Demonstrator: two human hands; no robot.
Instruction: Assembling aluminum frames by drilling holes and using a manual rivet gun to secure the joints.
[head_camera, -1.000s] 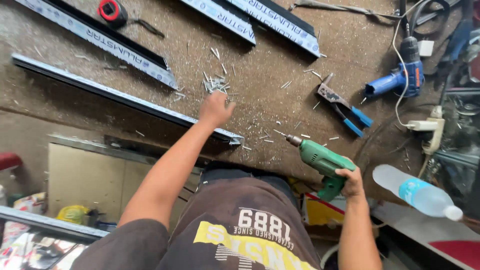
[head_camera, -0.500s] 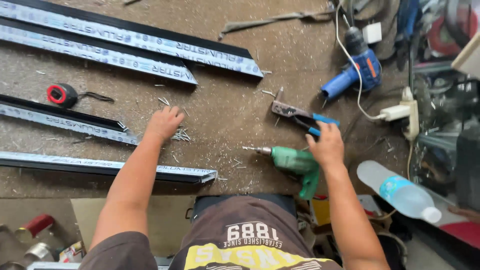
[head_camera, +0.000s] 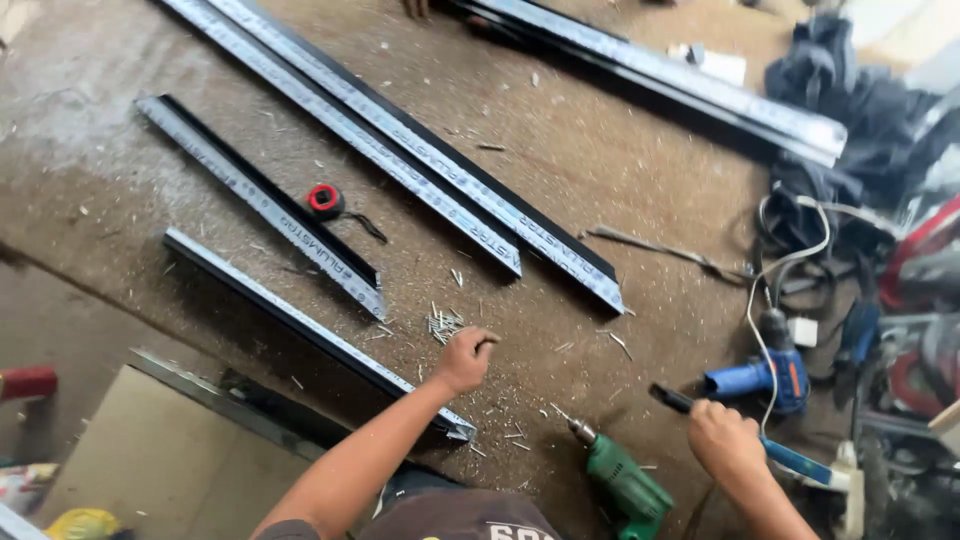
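My left hand (head_camera: 465, 358) is curled into a fist on the floor, just below a small pile of thin metal pins (head_camera: 443, 322). Whether it holds any of them I cannot see. It lies next to the end of a long black metal profile (head_camera: 300, 320). My right hand (head_camera: 725, 440) grips a blue-handled plier-like tool (head_camera: 795, 460). The tool's black head (head_camera: 668, 398) points up and to the left. A green drill (head_camera: 625, 485) lies on the floor between my hands, its bit pointing up-left, and neither hand touches it.
Several long metal profiles (head_camera: 430, 175) lie diagonally across the brown floor. A red tape measure (head_camera: 323, 200) sits beside one. A blue drill (head_camera: 760, 375), cables and clothes crowd the right side. A beige board (head_camera: 150, 450) lies at lower left.
My right hand has let go of the green drill and taken the blue-handled tool. My left hand has closed and pulled back from the pins. The view has swung round.
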